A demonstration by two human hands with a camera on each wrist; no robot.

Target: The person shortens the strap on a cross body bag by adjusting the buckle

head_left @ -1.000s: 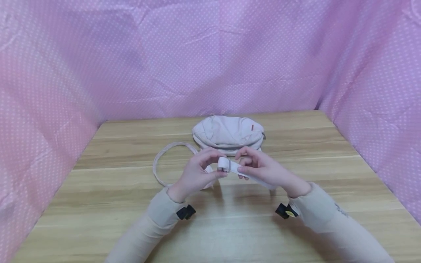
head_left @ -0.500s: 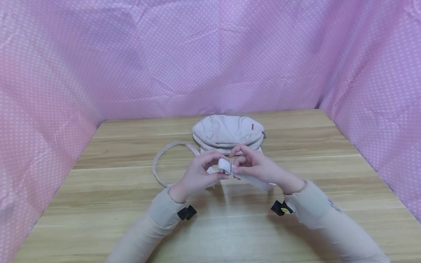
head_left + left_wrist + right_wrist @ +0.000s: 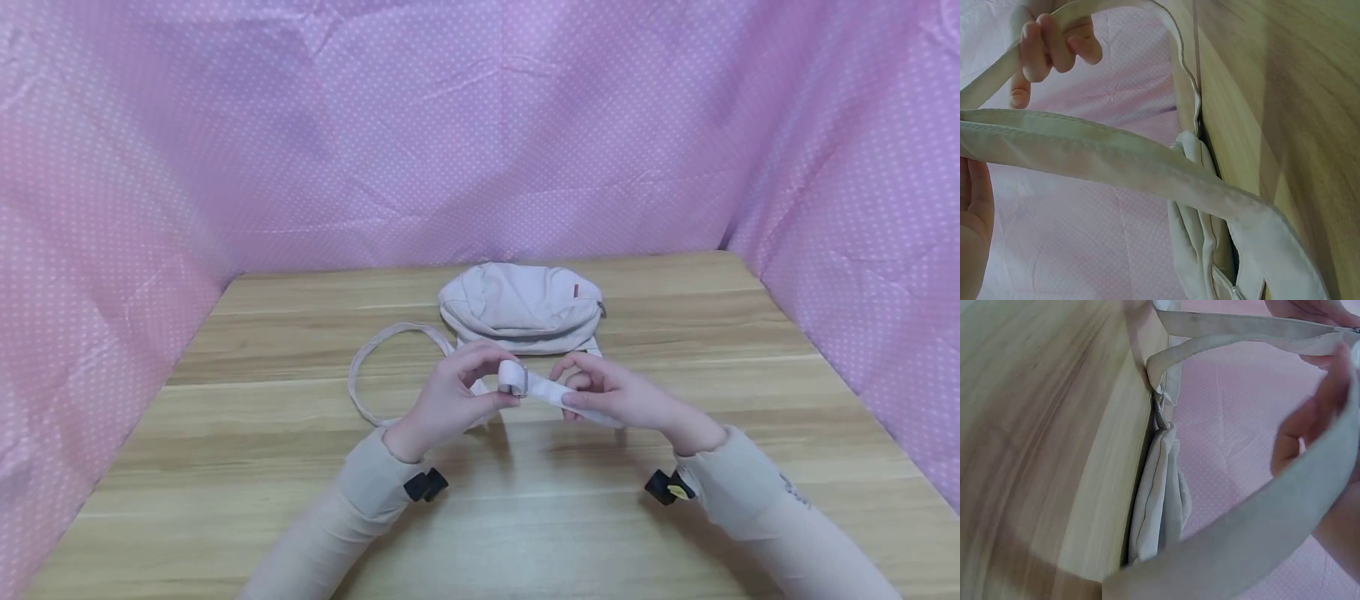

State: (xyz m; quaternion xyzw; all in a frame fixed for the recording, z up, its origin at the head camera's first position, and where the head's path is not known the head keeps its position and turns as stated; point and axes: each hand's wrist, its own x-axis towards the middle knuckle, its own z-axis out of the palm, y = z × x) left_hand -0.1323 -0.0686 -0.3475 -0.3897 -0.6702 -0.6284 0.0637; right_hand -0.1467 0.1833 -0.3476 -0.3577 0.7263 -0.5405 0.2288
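A pale fabric bag point(image 3: 521, 307) lies on the table just beyond both hands. Its strap point(image 3: 549, 390) is lifted in front of it. My left hand point(image 3: 450, 396) pinches a folded loop of the strap beside a metal slider buckle point(image 3: 524, 381), thumb below and fingers above. To the right, my right hand point(image 3: 622, 398) pinches the single strap length coming out of the buckle, with thumb and curled fingers. The left wrist view shows the doubled strap point(image 3: 1116, 159) sloping down toward the table. In the right wrist view, the strap point(image 3: 1241, 534) crosses close to the camera.
Another part of the strap curves in a loop point(image 3: 356, 367) on the wooden table point(image 3: 262, 467), left of the bag. Pink dotted cloth point(image 3: 480, 133) hangs behind the table and along both sides. A small dark camera point(image 3: 426, 485) sits on the left wrist.
My right hand first moved left, close to the buckle, then back right, and a longer straight piece of strap now shows between them. My left hand stays nearly in place.
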